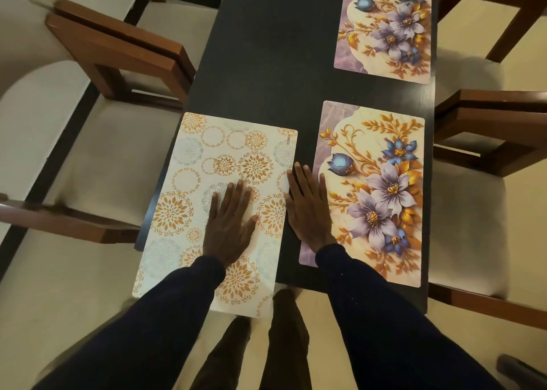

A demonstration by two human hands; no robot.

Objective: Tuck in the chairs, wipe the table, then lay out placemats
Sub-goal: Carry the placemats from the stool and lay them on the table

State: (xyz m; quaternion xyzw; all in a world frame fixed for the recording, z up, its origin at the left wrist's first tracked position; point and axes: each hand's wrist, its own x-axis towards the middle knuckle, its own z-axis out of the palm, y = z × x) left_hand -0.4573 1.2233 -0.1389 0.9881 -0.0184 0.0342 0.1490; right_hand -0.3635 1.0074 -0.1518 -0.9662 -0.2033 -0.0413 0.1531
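- Desk (266, 63): dark, near-black top with a fine wood grain. It runs away from me and its near end is at the bottom of my view.
- Cream rectangular placemat (189, 182): printed with orange petal medallions and grey-blue rings. It lies on the near left of the desk, slightly askew. Its near end and its near left corner hang past the desk's edges.
- Writing: the small dark word "KUBER" (288, 139), printed sideways by the cream mat's far right corner. I can read no other text.
- Near floral placemat (384, 158): lilac ground with purple and blue flowers and gold leaves. It lies flat on the near right of the desk, beside the cream mat, with a bare strip of desk between them.
- Far floral placemat (384, 28): same print, flat on the right side further along, apart from the near one.
- Left hand (231, 220): palm down on the cream mat, fingers (236, 191) straight and slightly spread, gripping nothing.
- Right hand (307, 209): flat on the bare strip, fingers (299, 176) straight and close together, thumb at the cream mat's right edge. It holds nothing.
- Dark navy sleeves (177, 300): cover both arms to the wrists.
- Brown wooden chairs with cream seat cushions: two on the left (88, 158), two on the right (488, 129), standing alongside the desk.
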